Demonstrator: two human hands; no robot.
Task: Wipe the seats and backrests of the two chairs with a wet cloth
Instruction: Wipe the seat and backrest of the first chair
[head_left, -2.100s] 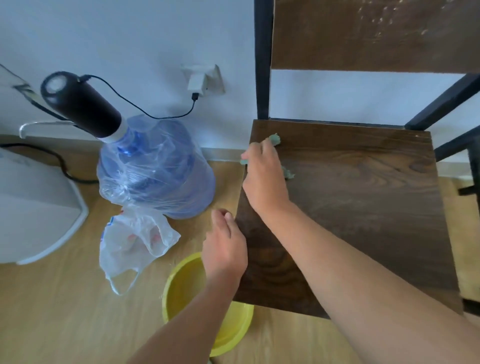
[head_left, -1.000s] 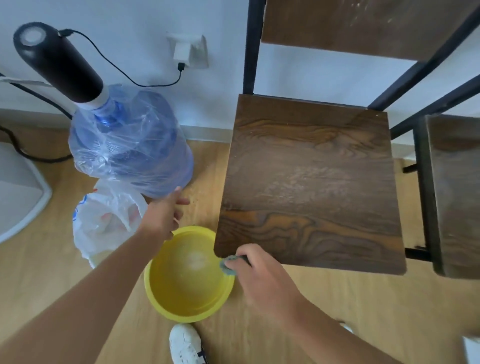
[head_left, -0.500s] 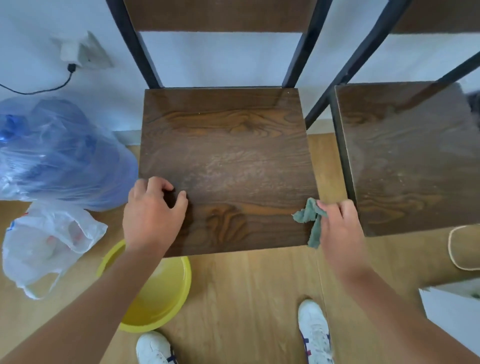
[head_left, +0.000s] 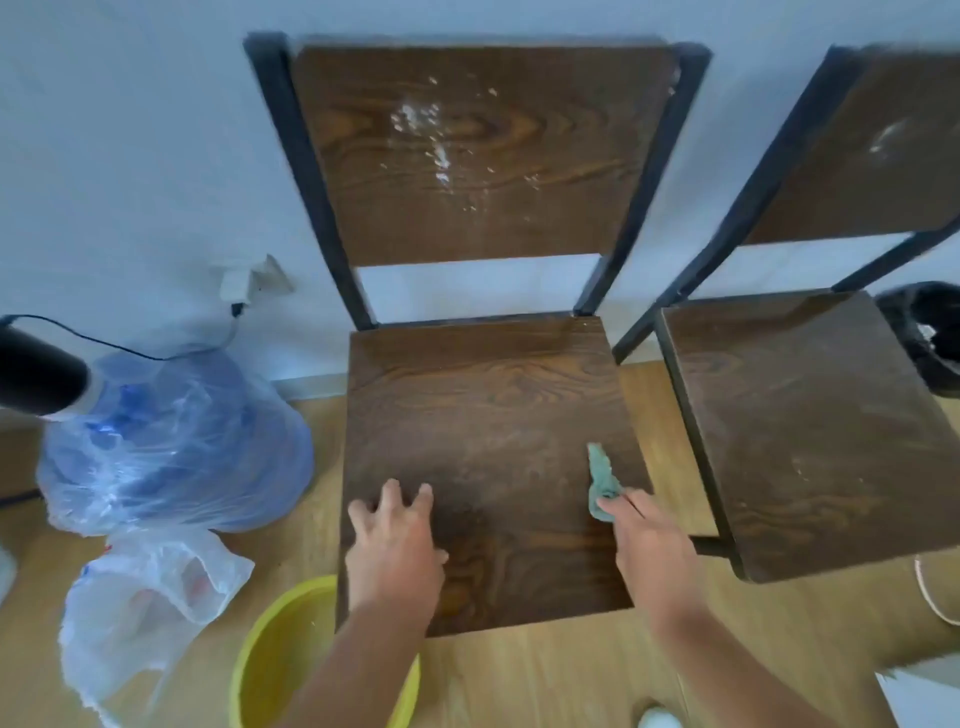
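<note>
Two dark wooden chairs with black metal frames stand against the wall. The left chair's seat (head_left: 488, 415) lies in front of me, and its backrest (head_left: 483, 156) shows white specks and smears. My left hand (head_left: 395, 551) rests flat on the seat's front left part, fingers spread. My right hand (head_left: 649, 545) is at the seat's right edge and pinches a small green cloth (head_left: 602, 478) that lies on the wood. The right chair's seat (head_left: 810, 431) and dusty backrest (head_left: 878, 150) are beside it.
A yellow basin (head_left: 280, 670) sits on the wooden floor under the seat's front left corner. A plastic-wrapped water jug (head_left: 171, 441) with a black pump, a white plastic bag (head_left: 140, 603) and a wall plug (head_left: 244, 283) are left. A black bin (head_left: 930, 332) stands far right.
The view has tilted up, so both backrests now show. My right hand moved the cloth up onto the seat's right side. My left hand spread flat on the seat.
</note>
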